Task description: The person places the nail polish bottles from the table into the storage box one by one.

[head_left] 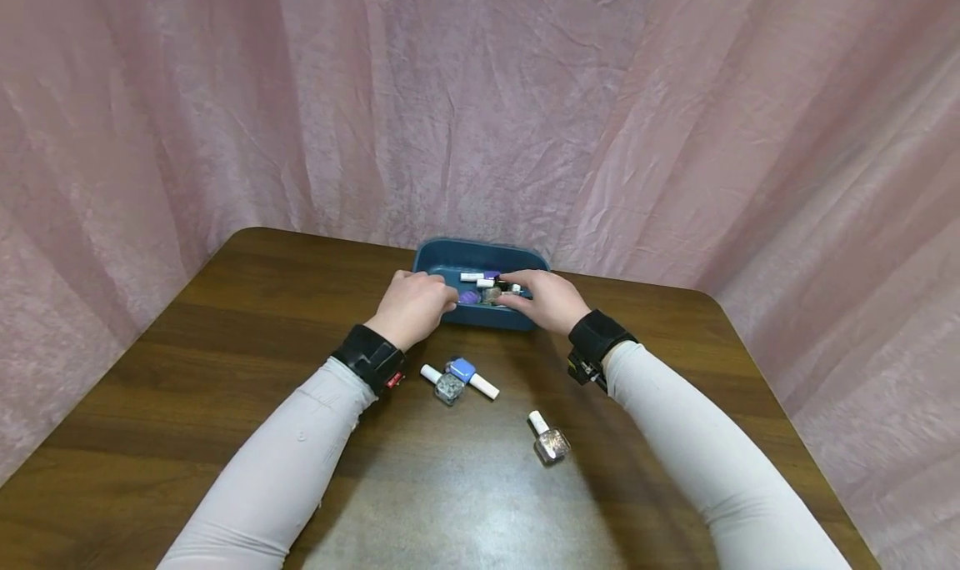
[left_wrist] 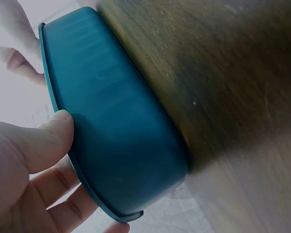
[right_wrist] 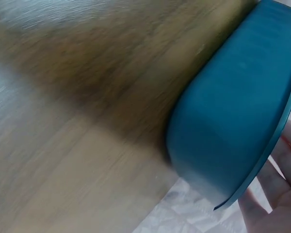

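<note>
A dark teal plastic bin (head_left: pixel 480 316) stands at the table's far edge with several nail polish bottles (head_left: pixel 489 293) inside, some with white caps. My left hand (head_left: pixel 417 303) holds the bin's near left rim; in the left wrist view, the thumb (left_wrist: pixel 58 133) lies against the outer wall and the fingers reach behind the rim. Over the bin's right end, my right hand (head_left: pixel 551 300) reaches in with thumb and fingers apart among the bottles. In the right wrist view, the bin wall (right_wrist: pixel 228 107) hides its fingertips.
On the wooden table (head_left: pixel 300 328) lie a blue nail polish bottle (head_left: pixel 462 370), a grey glitter one (head_left: pixel 449 389) beside it, and a gold glitter one (head_left: pixel 552 446) nearer and to the right. Behind the table hangs a pink curtain (head_left: pixel 480 112).
</note>
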The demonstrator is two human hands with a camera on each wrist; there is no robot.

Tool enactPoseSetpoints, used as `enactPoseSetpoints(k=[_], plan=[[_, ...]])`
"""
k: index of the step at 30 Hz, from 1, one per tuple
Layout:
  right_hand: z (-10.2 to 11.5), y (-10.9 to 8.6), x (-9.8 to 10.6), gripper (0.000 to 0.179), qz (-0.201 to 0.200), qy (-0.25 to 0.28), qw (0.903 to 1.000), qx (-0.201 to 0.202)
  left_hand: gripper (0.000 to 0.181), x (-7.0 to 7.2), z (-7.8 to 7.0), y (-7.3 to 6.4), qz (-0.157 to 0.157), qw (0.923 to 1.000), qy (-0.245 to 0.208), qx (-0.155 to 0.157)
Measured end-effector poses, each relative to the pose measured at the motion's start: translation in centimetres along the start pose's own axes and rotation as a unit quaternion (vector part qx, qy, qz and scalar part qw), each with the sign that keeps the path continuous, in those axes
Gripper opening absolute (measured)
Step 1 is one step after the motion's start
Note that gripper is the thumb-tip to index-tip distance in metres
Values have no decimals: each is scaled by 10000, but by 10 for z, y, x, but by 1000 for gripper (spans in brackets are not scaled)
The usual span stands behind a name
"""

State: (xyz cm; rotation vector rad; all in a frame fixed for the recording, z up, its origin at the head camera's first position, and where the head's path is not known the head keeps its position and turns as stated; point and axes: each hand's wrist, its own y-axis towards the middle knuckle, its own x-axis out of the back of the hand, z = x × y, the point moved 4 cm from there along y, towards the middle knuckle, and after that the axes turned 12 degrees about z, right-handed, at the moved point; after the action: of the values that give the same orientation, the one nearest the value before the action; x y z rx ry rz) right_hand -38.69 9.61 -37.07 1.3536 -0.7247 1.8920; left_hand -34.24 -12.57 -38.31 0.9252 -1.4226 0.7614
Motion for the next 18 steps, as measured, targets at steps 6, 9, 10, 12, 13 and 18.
enactPoseSetpoints(k=[6,9,10,12,13,18], plan=[[-1,-12,0,58,-36,-77,9996,276,12,0,0,-2,-58,10000,-5,-43],[-1,-17,-1,60,-33,-110,9992,386,12,0,1,-2,-52,10000,-14,-52],[-1,-18,-1,60,-43,-125,9991,410,12,0,1,-2,-38,10000,-19,-50],[-2,-21,-1,60,-55,-140,9989,445,12,1,1,-3,-26,10000,-19,-51],[-3,-23,-1,60,-67,-163,9988,454,12,2,1,-4,-33,10000,-14,-61],[-5,-30,-2,60,-129,-245,9984,495,12,4,1,-6,-52,9999,-16,-102]])
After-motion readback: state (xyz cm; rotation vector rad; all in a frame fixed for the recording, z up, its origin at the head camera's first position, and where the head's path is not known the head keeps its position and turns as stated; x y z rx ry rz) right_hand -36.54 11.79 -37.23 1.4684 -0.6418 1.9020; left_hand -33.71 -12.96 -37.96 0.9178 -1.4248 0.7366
